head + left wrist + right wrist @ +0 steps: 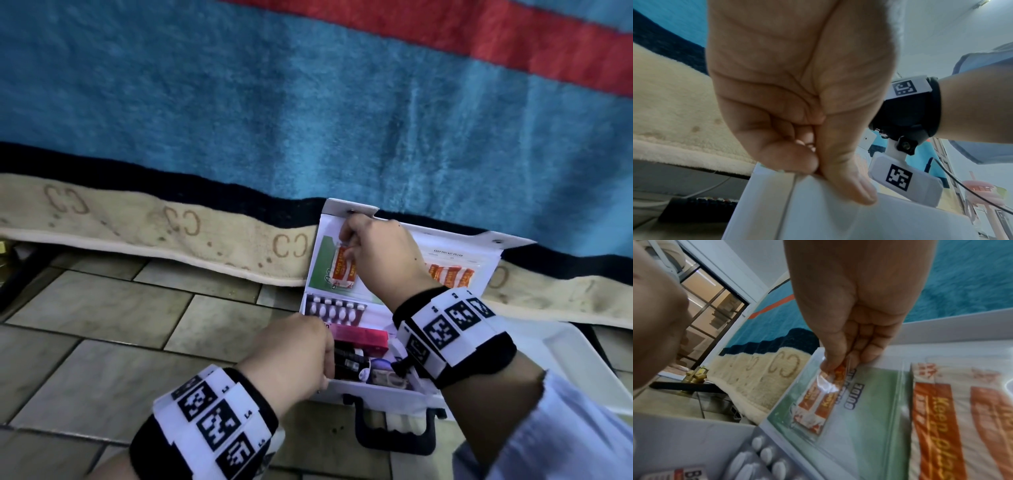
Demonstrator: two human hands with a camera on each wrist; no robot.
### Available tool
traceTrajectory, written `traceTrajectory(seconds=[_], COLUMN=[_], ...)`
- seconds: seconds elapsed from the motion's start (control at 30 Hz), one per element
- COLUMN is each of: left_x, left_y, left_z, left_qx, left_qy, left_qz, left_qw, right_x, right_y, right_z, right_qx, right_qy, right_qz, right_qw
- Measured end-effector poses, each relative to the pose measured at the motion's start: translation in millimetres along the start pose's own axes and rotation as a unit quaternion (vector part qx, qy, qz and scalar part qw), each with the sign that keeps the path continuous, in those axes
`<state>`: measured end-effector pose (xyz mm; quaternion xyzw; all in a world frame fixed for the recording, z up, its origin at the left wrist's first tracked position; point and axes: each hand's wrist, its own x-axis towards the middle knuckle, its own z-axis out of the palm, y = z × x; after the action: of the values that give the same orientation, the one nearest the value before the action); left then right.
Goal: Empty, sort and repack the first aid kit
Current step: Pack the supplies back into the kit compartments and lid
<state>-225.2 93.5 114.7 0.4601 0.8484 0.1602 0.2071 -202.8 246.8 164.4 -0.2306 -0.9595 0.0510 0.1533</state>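
A white first aid kit (376,394) stands open on the floor, its lid (513,246) leaning back against a blanket. My right hand (346,245) pinches a pack of orange plaster strips (344,270) at the top of the lid's clear pocket, over a green guide sheet (869,402). The right wrist view shows thumb and fingers (830,368) closed on the plaster strips (818,405). My left hand (325,359) grips the kit's left wall, thumb (849,186) outside on the white wall (818,219). Inside lie a blister pack (334,310), a pink box (359,337) and dark small items.
More orange plasters (448,274) sit in the lid's right pocket. A blue blanket with a cream border (205,226) hangs behind the kit. Tiled floor (102,325) spreads to the left. A white tray (565,359) lies right of the kit. The black handle (394,435) faces me.
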Motion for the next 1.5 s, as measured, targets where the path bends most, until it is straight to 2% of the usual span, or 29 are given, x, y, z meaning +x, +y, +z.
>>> traceTrajectory(seconds=[0.1, 0.27, 0.47, 0.6, 0.67, 0.77, 0.83, 1.0, 1.2, 1.37, 1.5], left_x=[0, -1, 4, 4, 3, 2, 1, 5, 16, 23, 22], left_y=[3, 7, 11, 13, 17, 24, 31, 40, 31, 28, 28], left_z=[-1, 2, 1, 0, -2, -3, 1, 11, 9, 4, 5], left_qx=[-0.001, 0.020, 0.034, 0.055, 0.076, 0.121, 0.119, 0.115, 0.129, 0.110, 0.073], left_qy=[0.000, 0.013, -0.016, -0.014, -0.014, -0.026, -0.010, 0.021, -0.023, -0.030, -0.032], left_qz=[-0.011, -0.025, -0.044, -0.041, -0.037, -0.024, -0.017, -0.043, -0.052, -0.046, -0.051], left_qw=[1.000, 0.999, 0.998, 0.998, 0.996, 0.992, 0.993, 0.992, 0.990, 0.992, 0.996], right_x=[-1, -18, -96, -169, -202, -242, -258, -260, -245, -231, -225], right_y=[0, 11, 71, 135, 163, 190, 200, 207, 197, 190, 193], right_z=[-3, -34, -94, -106, -99, -77, -62, -41, -30, -31, -35], right_qx=[0.006, 0.082, 0.139, 0.063, 0.012, -0.041, -0.054, -0.052, -0.117, -0.165, -0.161], right_qy=[-0.024, -0.111, -0.139, -0.176, -0.224, -0.314, -0.333, -0.307, -0.325, -0.350, -0.360], right_qz=[-0.003, -0.038, -0.010, 0.095, 0.147, 0.164, 0.164, 0.142, 0.148, 0.130, 0.119], right_qw=[1.000, 0.990, 0.980, 0.978, 0.963, 0.934, 0.927, 0.940, 0.927, 0.913, 0.911])
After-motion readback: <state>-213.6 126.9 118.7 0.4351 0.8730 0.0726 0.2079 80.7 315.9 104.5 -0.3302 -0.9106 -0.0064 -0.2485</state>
